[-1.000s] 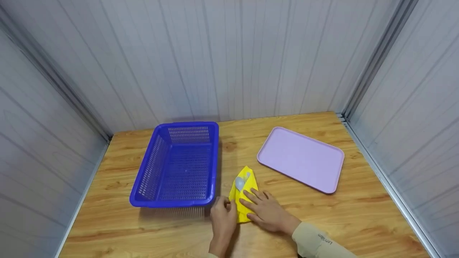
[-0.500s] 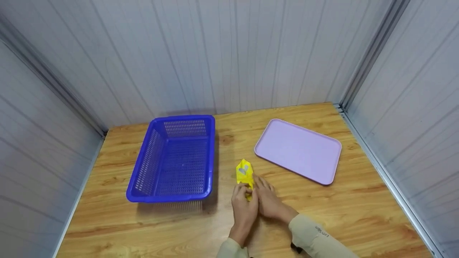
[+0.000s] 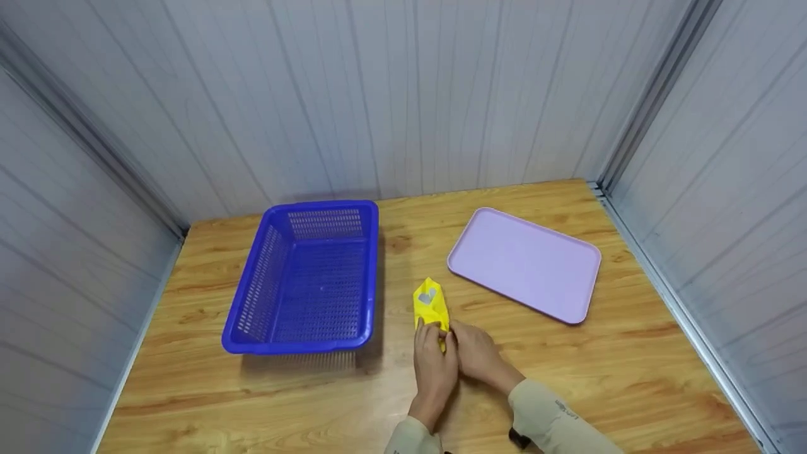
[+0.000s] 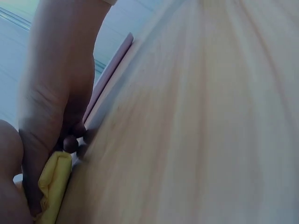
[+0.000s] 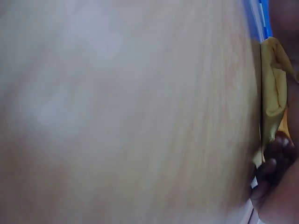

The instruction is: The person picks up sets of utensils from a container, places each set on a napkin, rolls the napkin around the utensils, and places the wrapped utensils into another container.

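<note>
A yellow napkin (image 3: 431, 312) lies folded into a narrow wrap on the table, its pointed end facing away from me. Two grey cutlery heads (image 3: 427, 296) peek out near that end; one earlier view shows them as a spoon and a fork, and their handles are covered. My left hand (image 3: 434, 366) holds the wrap's lower part from above, its fingers bent over it. Against the right edge, my right hand (image 3: 478, 354) pinches the napkin with curled fingers. In the right wrist view, the napkin's rolled end (image 5: 274, 88) shows beside the curled fingers (image 5: 268, 170).
A blue perforated basket (image 3: 373, 277) stands on the wooden table (image 3: 302, 403) to the left of the hands. A lilac tray (image 3: 526, 265) lies flat at the right, angled. Pale panel walls (image 3: 403, 94) close in the back and both sides.
My left hand has moved right from the napkin's left edge onto it, folding that side over. The wrap is narrower. My right hand's flat, spread fingers have drawn in and curled at the right edge.
</note>
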The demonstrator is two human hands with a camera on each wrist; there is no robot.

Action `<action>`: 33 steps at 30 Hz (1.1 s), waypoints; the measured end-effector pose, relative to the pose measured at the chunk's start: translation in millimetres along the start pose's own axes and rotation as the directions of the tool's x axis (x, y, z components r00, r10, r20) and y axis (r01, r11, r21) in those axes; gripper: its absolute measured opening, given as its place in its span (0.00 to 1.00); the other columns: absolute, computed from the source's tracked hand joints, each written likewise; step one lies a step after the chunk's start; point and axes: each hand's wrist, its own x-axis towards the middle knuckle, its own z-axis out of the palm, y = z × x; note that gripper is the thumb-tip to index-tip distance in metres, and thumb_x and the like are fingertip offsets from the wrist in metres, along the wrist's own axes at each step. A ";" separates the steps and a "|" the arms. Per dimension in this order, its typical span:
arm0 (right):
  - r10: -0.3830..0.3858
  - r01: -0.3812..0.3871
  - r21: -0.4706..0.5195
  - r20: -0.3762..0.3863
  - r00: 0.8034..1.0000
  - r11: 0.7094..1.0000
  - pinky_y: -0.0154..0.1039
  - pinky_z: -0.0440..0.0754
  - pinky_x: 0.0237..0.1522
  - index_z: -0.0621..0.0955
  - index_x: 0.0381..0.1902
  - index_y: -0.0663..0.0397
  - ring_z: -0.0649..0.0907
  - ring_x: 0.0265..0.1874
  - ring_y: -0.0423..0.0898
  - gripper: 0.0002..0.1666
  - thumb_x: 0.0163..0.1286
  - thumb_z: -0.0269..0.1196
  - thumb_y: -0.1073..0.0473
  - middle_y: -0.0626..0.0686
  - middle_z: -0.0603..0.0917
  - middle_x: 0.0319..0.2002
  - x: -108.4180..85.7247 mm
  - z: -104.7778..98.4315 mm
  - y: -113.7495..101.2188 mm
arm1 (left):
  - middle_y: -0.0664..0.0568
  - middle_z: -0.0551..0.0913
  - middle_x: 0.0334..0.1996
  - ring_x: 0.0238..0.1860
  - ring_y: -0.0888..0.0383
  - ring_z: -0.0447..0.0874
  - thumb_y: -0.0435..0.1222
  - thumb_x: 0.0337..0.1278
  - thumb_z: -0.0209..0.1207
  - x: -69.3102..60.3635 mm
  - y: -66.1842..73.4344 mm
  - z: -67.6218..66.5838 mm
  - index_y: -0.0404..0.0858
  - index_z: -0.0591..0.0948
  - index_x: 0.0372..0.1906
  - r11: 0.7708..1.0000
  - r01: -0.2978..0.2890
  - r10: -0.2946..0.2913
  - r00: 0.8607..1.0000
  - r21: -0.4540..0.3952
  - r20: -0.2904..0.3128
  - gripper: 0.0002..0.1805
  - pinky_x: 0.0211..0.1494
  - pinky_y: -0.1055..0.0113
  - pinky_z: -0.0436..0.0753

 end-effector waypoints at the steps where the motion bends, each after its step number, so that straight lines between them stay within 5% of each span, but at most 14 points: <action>1: 0.008 -0.008 0.012 0.016 1.000 1.000 0.51 0.81 0.41 0.79 0.50 0.64 0.83 0.37 0.52 0.14 0.69 0.59 0.64 0.56 0.84 0.39 0.4 -1.2 0.6 | 0.45 0.80 0.36 0.50 0.46 0.78 0.27 0.58 0.62 0.6 0.5 0.8 0.35 0.77 0.27 1.000 0.003 -0.003 1.000 0.001 -0.005 0.07 0.69 0.51 0.63; 7: 0.100 -0.151 0.233 0.218 0.971 0.961 0.39 0.75 0.29 0.82 0.37 0.56 0.76 0.27 0.43 0.05 0.66 0.60 0.66 0.48 0.78 0.26 3.2 -15.0 6.1 | 0.46 0.80 0.36 0.55 0.45 0.77 0.28 0.56 0.63 -0.9 3.3 1.9 0.37 0.77 0.28 0.998 0.062 -0.062 0.998 0.014 0.015 0.07 0.70 0.50 0.61; 9: 0.143 -0.259 0.350 0.323 0.935 0.900 0.38 0.72 0.30 0.82 0.38 0.57 0.75 0.27 0.44 0.08 0.67 0.56 0.67 0.48 0.77 0.26 3.8 -22.6 7.0 | 0.46 0.80 0.37 0.59 0.44 0.74 0.28 0.58 0.63 -2.2 3.4 1.1 0.38 0.77 0.29 0.997 0.075 -0.077 0.996 0.030 0.043 0.06 0.70 0.52 0.60; 11: 0.177 -0.365 0.459 0.402 0.898 0.810 0.38 0.73 0.31 0.82 0.38 0.59 0.75 0.28 0.44 0.12 0.70 0.51 0.67 0.49 0.77 0.27 4.7 -28.6 6.7 | 0.47 0.79 0.37 0.64 0.43 0.70 0.29 0.60 0.61 -4.0 3.2 0.5 0.38 0.77 0.30 0.996 0.065 -0.069 0.995 0.053 0.065 0.06 0.70 0.53 0.60; 14: 0.231 -0.469 0.531 0.453 0.861 0.706 0.37 0.75 0.31 0.83 0.37 0.60 0.77 0.27 0.45 0.19 0.77 0.49 0.55 0.50 0.79 0.27 7.8 -34.2 2.2 | 0.48 0.79 0.38 0.63 0.44 0.71 0.28 0.63 0.57 -4.5 1.2 -0.3 0.36 0.77 0.35 0.998 -0.010 0.004 0.996 0.067 0.087 0.02 0.71 0.51 0.59; 17: 0.284 -0.511 0.553 0.446 0.849 0.658 0.36 0.75 0.27 0.82 0.31 0.59 0.76 0.23 0.44 0.22 0.75 0.55 0.48 0.51 0.79 0.23 14.1 -35.7 -2.9 | 0.44 0.80 0.42 0.60 0.42 0.73 0.23 0.63 0.51 -2.0 -2.8 -2.9 0.33 0.78 0.39 0.995 -0.085 0.080 0.992 0.050 0.095 0.07 0.70 0.48 0.59; 20: 0.361 -0.555 0.539 0.429 0.828 0.633 0.34 0.75 0.24 0.82 0.31 0.61 0.78 0.21 0.44 0.17 0.74 0.57 0.54 0.54 0.81 0.24 19.5 -36.6 -4.6 | 0.39 0.80 0.48 0.63 0.39 0.69 0.17 0.58 0.47 1.3 -6.9 -9.4 0.31 0.79 0.41 0.997 -0.080 0.078 0.986 0.007 0.150 0.14 0.69 0.48 0.60; 23: 0.430 -0.592 0.509 0.408 0.805 0.624 0.33 0.75 0.22 0.81 0.29 0.63 0.79 0.20 0.44 0.14 0.74 0.55 0.63 0.56 0.81 0.25 21.4 -34.9 -4.2 | 0.37 0.77 0.56 0.68 0.37 0.61 0.13 0.52 0.46 2.6 -10.4 -18.2 0.31 0.79 0.45 0.999 -0.034 0.031 0.966 0.004 0.258 0.20 0.70 0.51 0.61; 26: 0.457 -0.599 0.462 0.390 0.800 0.654 0.33 0.78 0.22 0.80 0.27 0.63 0.80 0.19 0.44 0.14 0.73 0.54 0.66 0.56 0.81 0.23 20.7 -30.2 -4.0 | 0.39 0.71 0.64 0.71 0.41 0.58 0.14 0.52 0.50 1.5 -12.6 -26.8 0.30 0.76 0.56 0.988 -0.061 -0.001 0.919 0.143 0.394 0.25 0.69 0.54 0.63; 28: 0.457 -0.587 0.438 0.371 0.808 0.681 0.33 0.79 0.22 0.79 0.26 0.63 0.80 0.18 0.43 0.14 0.73 0.54 0.66 0.55 0.81 0.22 19.8 -27.0 -4.2 | 0.40 0.67 0.68 0.71 0.43 0.58 0.18 0.54 0.55 1.1 -12.2 -31.4 0.30 0.72 0.63 0.953 -0.131 -0.016 0.881 0.274 0.473 0.28 0.69 0.55 0.64; 30: 0.459 -0.571 0.420 0.344 0.819 0.705 0.33 0.79 0.22 0.79 0.25 0.63 0.79 0.17 0.43 0.14 0.73 0.55 0.66 0.55 0.81 0.21 19.5 -24.7 -4.1 | 0.42 0.64 0.70 0.71 0.44 0.58 0.24 0.56 0.57 2.1 -11.2 -33.6 0.32 0.68 0.68 0.890 -0.217 -0.032 0.848 0.401 0.529 0.31 0.68 0.55 0.65; 33: 0.458 -0.548 0.396 0.303 0.835 0.737 0.33 0.77 0.20 0.79 0.24 0.61 0.79 0.17 0.43 0.15 0.72 0.55 0.66 0.53 0.80 0.20 19.3 -22.2 -4.3 | 0.47 0.63 0.72 0.71 0.43 0.57 0.31 0.58 0.59 4.8 -8.7 -34.6 0.36 0.66 0.71 0.812 -0.282 -0.068 0.824 0.511 0.562 0.34 0.67 0.51 0.66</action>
